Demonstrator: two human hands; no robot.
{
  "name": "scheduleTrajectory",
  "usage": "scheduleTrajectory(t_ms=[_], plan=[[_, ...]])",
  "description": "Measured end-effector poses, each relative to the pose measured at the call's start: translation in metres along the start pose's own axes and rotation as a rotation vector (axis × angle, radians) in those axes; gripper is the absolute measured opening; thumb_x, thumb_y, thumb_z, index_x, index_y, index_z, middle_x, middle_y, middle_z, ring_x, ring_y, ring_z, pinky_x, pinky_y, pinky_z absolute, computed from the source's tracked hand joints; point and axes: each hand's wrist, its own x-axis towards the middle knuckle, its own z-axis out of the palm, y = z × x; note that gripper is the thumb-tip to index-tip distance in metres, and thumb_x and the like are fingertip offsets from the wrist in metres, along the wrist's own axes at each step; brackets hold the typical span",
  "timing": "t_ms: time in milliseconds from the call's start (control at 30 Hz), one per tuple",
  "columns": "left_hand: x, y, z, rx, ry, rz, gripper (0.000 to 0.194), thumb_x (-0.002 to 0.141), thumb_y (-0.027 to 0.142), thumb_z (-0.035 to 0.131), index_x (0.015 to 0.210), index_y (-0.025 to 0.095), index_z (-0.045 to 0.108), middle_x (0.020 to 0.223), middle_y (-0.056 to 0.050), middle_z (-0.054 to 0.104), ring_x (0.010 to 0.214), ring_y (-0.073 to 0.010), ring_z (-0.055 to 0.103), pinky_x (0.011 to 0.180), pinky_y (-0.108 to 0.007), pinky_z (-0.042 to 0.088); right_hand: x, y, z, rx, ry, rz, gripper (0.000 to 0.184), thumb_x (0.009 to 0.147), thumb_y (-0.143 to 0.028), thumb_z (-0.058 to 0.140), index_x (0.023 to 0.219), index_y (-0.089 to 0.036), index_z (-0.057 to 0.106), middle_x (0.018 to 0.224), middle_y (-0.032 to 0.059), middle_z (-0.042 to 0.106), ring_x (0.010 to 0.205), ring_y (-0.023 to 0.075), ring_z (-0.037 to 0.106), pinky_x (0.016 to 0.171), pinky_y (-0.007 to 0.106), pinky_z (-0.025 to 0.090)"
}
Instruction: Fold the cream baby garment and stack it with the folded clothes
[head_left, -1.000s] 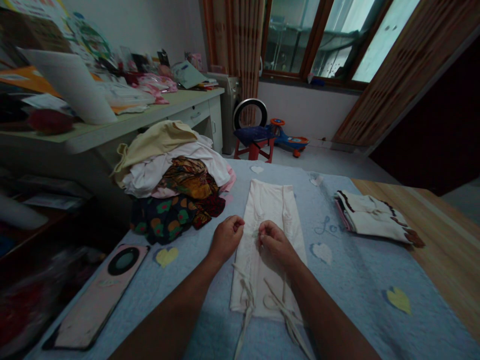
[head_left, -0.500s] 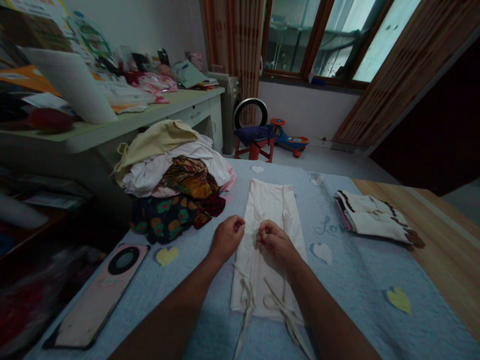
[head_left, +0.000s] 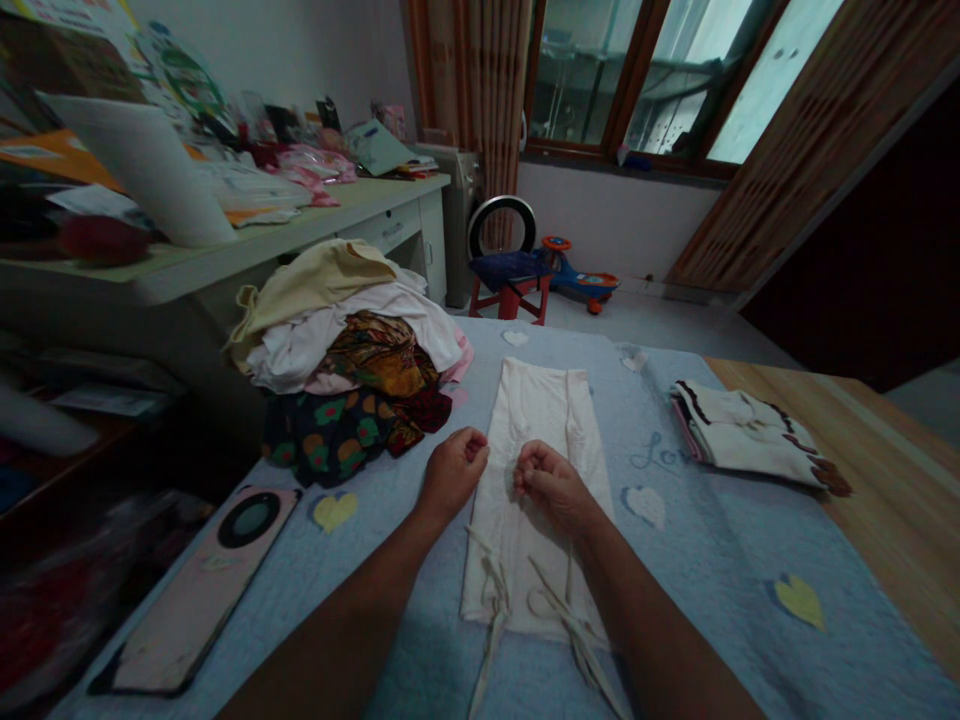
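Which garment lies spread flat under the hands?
The cream garment with trailing ties, flat on the blue quilt; the others are a mixed heap and a folded stack.

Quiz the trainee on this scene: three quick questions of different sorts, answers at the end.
1. True or false: the right hand lies over the white cloth garment.
2. On which side of that garment is the folded stack of clothes: A left, or B right?
3. Fill in the blank: the heart patch nearest the left hand is ____.

Key: 1 true; 2 B; 3 yellow.
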Motion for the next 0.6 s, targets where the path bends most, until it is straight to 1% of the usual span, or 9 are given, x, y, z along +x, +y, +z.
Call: scheduleTrajectory(t_ms=[67,200,267,400,600], plan=[[0.002,-0.001,-0.003,0.006,0.018,-0.006,0.009,0.083,0.026,0.054,0.079,0.019,0.060,0.073,0.001,0.062,0.066,-0.0133,0.058,0.065,-0.024,0.041,0.000,0.001,-0.001,-0.014,0.005,0.010,0.024,0.067,-0.026,0.080,0.081,-0.021,0.061,0.062,-0.0051,0.054,0.057,0.0092,0.051,0.054,0.020,0.041],[0.006,-0.002,-0.013,-0.005,0.080,-0.024,0.025,0.090,0.036,0.046,0.074,0.020,0.056,0.066,0.003,0.057,0.064,-0.0140,0.055,0.062,-0.025,0.037,0.001,0.002,-0.003,-0.073,0.030,0.029,0.024,0.070,-0.032,0.079,0.078,-0.020,0.059,0.061,-0.0033,0.058,0.054,0.0094,0.051,0.053,0.021,0.040],[0.008,-0.004,-0.017,-0.024,0.108,-0.035,0.029,0.091,0.039,0.043,0.072,0.020,0.054,0.064,0.003,0.054,0.064,-0.0144,0.054,0.060,-0.025,0.036,0.001,0.002,-0.002,-0.103,0.040,0.027,0.025,0.069,-0.033,0.078,0.078,-0.020,0.059,0.060,-0.0034,0.058,0.053,0.0095,0.050,0.053,0.021,0.040],[0.011,-0.009,-0.018,-0.065,0.158,-0.052,0.028,0.091,0.040,0.042,0.074,0.020,0.053,0.066,0.003,0.054,0.065,-0.0148,0.053,0.061,-0.025,0.037,0.000,0.002,0.002,-0.184,0.066,0.015,0.022,0.070,-0.030,0.076,0.080,-0.021,0.058,0.060,-0.0036,0.058,0.053,0.0096,0.050,0.053,0.021,0.039],[0.012,-0.014,-0.013,-0.138,0.185,-0.081,0.019,0.087,0.033,0.047,0.094,0.020,0.059,0.080,-0.001,0.064,0.072,-0.0165,0.060,0.066,-0.027,0.044,0.000,0.008,0.001,-0.203,0.109,0.010,0.017,0.073,-0.027,0.070,0.083,-0.022,0.057,0.060,-0.0053,0.054,0.051,0.0090,0.046,0.050,0.021,0.034]])
